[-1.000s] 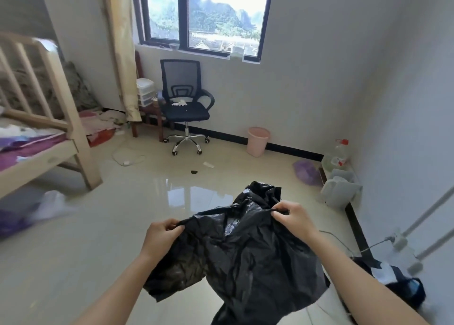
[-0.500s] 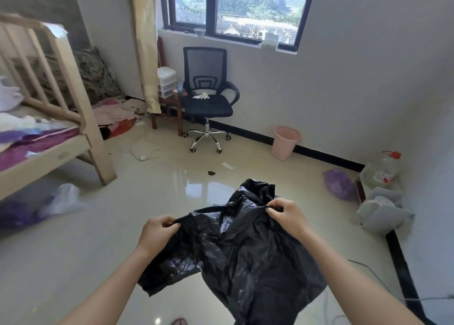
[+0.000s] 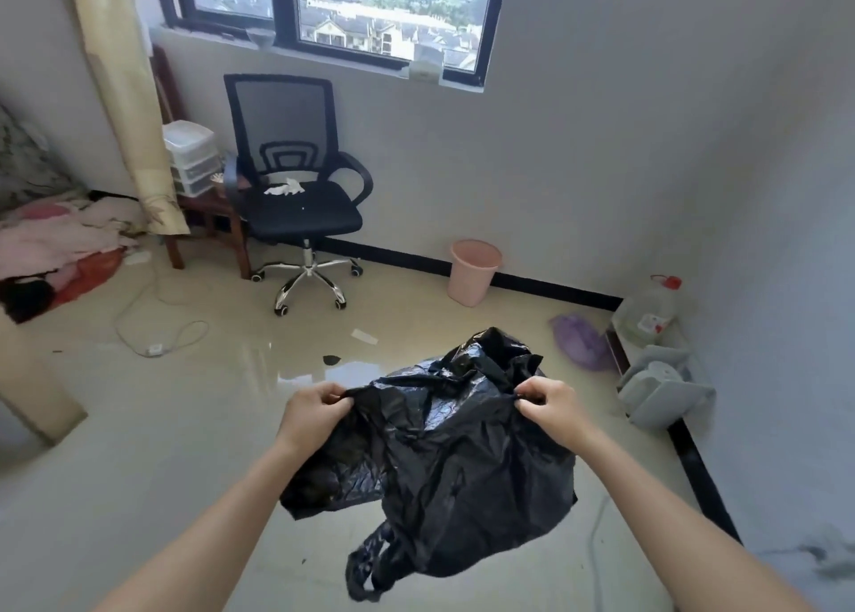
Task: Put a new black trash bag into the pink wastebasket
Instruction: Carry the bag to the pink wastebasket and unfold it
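Both hands pinch the bag (image 3: 444, 454) at its top edge, left hand (image 3: 312, 415) and right hand (image 3: 550, 408) apart, likely to find and spread the mouth; each grip is closed on plastic. The bag hangs above the floor. The bin (image 3: 474, 273) stands against the far wall, nearer than a second ago.

Black office chair (image 3: 296, 186) under window (image 3: 333, 5); purple bag (image 3: 580, 341), perhaps.

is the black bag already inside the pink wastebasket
No, the black trash bag is pinched in the air between the left hand and right hand, while the pink wastebasket stands apart by the wall.
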